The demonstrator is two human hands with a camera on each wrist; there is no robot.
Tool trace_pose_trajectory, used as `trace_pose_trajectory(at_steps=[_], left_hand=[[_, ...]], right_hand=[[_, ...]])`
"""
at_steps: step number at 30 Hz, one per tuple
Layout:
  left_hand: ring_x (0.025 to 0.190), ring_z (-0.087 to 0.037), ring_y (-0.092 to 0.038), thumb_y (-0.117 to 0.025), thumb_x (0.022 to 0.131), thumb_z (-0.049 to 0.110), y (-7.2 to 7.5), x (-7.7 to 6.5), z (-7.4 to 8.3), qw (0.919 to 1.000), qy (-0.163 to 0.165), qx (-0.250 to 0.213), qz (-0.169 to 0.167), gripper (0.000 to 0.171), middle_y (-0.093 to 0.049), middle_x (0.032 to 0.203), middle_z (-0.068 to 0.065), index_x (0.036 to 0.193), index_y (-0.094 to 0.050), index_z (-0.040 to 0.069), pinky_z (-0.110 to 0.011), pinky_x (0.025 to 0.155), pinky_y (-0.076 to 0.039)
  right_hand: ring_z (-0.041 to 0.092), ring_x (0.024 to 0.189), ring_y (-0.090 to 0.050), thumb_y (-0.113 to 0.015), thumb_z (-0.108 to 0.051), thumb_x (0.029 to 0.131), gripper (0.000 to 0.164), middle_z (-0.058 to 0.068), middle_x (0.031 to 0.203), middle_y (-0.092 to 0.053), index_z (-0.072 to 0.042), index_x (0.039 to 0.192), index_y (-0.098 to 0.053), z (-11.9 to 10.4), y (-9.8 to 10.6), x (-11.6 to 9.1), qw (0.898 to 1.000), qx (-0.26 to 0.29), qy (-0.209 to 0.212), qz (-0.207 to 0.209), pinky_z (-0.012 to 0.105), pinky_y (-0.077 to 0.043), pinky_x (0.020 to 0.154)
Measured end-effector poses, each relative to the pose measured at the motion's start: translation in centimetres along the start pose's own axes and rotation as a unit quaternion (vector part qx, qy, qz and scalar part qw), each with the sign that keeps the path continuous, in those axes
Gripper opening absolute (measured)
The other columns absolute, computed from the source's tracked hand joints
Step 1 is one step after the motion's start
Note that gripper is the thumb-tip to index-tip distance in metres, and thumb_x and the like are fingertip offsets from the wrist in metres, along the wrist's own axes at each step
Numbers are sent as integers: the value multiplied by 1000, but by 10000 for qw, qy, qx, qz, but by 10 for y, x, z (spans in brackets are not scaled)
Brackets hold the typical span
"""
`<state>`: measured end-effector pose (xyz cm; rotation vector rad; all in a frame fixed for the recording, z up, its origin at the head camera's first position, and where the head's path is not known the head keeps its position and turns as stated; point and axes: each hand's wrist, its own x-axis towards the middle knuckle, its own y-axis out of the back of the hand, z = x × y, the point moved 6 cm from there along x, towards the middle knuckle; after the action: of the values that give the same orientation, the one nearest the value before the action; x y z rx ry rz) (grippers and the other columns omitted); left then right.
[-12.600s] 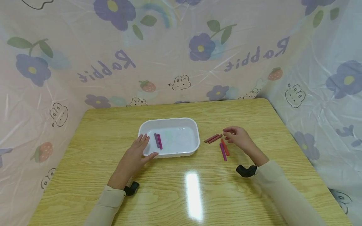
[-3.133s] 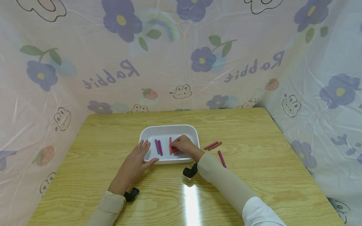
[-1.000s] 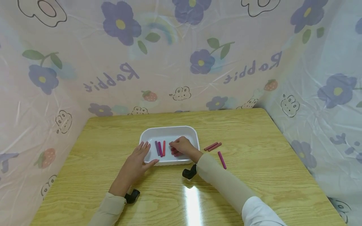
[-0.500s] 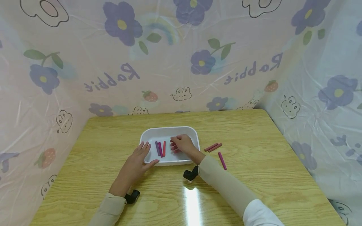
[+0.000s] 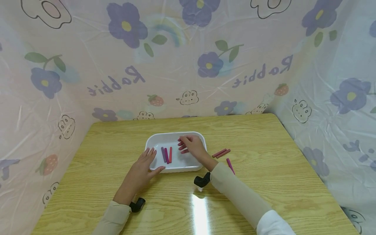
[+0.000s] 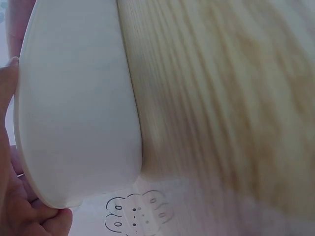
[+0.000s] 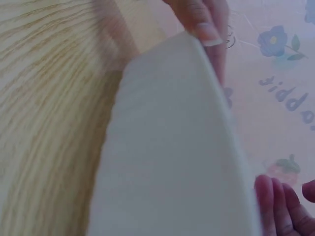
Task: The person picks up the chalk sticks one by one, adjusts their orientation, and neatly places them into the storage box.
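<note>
My left hand (image 5: 141, 168) holds the left end of a white tray (image 5: 182, 169), fingers over the rim and thumb at the near side; the left wrist view shows the thumb (image 6: 10, 73) on the rim. Inside the tray lie three crayon-like sticks side by side: grey-purple (image 5: 163, 154), magenta (image 5: 166, 156) and red-orange (image 5: 170, 154). Above the tray's right part is my right hand (image 5: 194, 147), its fingers loosely bent, with nothing visible between them. In the right wrist view its fingers (image 7: 280, 201) hang past the tray wall.
Two brownish-red sticks (image 5: 221, 153) lie parallel on the wooden table (image 5: 261, 147) right of the tray. Nearer, a magenta stick (image 5: 230, 165) is partly hidden by the right sleeve. A printed curtain (image 5: 188, 65) encloses the back and sides.
The red-orange stick, on the table at first, was carried by my right hand into the tray and released beside the other two. That hand has since risen slightly away. The left stays put.
</note>
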<state>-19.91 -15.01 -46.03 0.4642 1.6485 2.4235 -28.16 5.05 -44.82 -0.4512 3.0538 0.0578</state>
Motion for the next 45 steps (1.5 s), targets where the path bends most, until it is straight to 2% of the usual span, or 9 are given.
trace_pose_trajectory(at_steps=[4, 11, 17, 24, 29, 32, 38, 41, 45], left_hand=[[140, -26, -15, -40, 85, 69, 0, 0, 0, 10000, 12, 19, -22, 87, -28, 149, -9, 143, -35, 5, -45, 109, -22], [139, -26, -16, -40, 85, 69, -1, -1, 0, 10000, 6, 19, -13, 87, -27, 149, -9, 143, -34, 4, -46, 109, -22], [140, -26, -15, -39, 85, 69, -1, 0, 0, 10000, -35, -4, -6, 87, -28, 149, -9, 143, -34, 4, -46, 109, -22], [140, -25, -14, -40, 85, 69, -1, 0, 0, 10000, -11, -35, -29, 86, -27, 149, -9, 144, -33, 5, -46, 109, -22], [140, -25, -13, -39, 85, 70, -2, 0, -1, 10000, -17, -8, -41, 87, -26, 149, -9, 144, -33, 6, -46, 109, -21], [140, -25, -13, -38, 85, 70, -2, 0, -1, 10000, -34, 1, -17, 87, -26, 149, -9, 144, -33, 5, -46, 109, -21], [140, -26, -14, -39, 85, 70, -1, 0, 0, 10000, -54, -32, -7, 88, -28, 149, -10, 143, -34, 5, -46, 109, -22], [140, -26, -14, -40, 84, 70, -1, 0, 0, 10000, -33, -32, -38, 89, -28, 149, -10, 143, -34, 4, -46, 109, -22], [139, -27, -16, -42, 85, 68, 0, -1, 0, 10000, -52, -26, 36, 87, -29, 148, -11, 143, -35, 3, -46, 109, -23]], right_hand=[[34, 82, -65, -49, -19, 98, 35, 27, 95, -62, 13, 106, -60, -11, 7, -7, 9998, -11, 157, -110, 42, -56, 68], [25, 77, -66, -51, -27, 97, 38, 20, 92, -64, 8, 106, -62, -7, 19, -10, 9992, -306, 241, 96, 35, -56, 65], [24, 79, -65, -51, -29, 97, 37, 17, 92, -64, 4, 106, -63, -10, 31, -19, 9974, -613, 335, 164, 35, -56, 66], [30, 85, -65, -53, -29, 96, 37, 21, 98, -64, 4, 111, -62, -11, 49, -31, 9967, -718, 355, 161, 37, -56, 71], [36, 89, -63, -53, -23, 96, 34, 24, 100, -63, 7, 111, -61, -26, 58, -47, 9952, -931, 231, 170, 42, -54, 75], [36, 87, -63, -53, -25, 96, 35, 24, 100, -63, 7, 111, -60, -22, 65, -49, 9944, -1001, 203, 258, 42, -55, 74], [25, 73, -62, -55, -37, 93, 36, 13, 90, -64, -5, 107, -65, 0, 82, -48, 9890, -1307, 54, 683, 46, -54, 68], [30, 73, -60, -55, -37, 94, 35, 13, 89, -63, -5, 106, -65, 5, 89, -52, 9877, -1341, -44, 804, 50, -53, 68], [40, 80, -60, -54, -30, 95, 37, 22, 94, -60, 2, 110, -62, 9, 99, -57, 9887, -1237, -63, 845, 50, -53, 70]])
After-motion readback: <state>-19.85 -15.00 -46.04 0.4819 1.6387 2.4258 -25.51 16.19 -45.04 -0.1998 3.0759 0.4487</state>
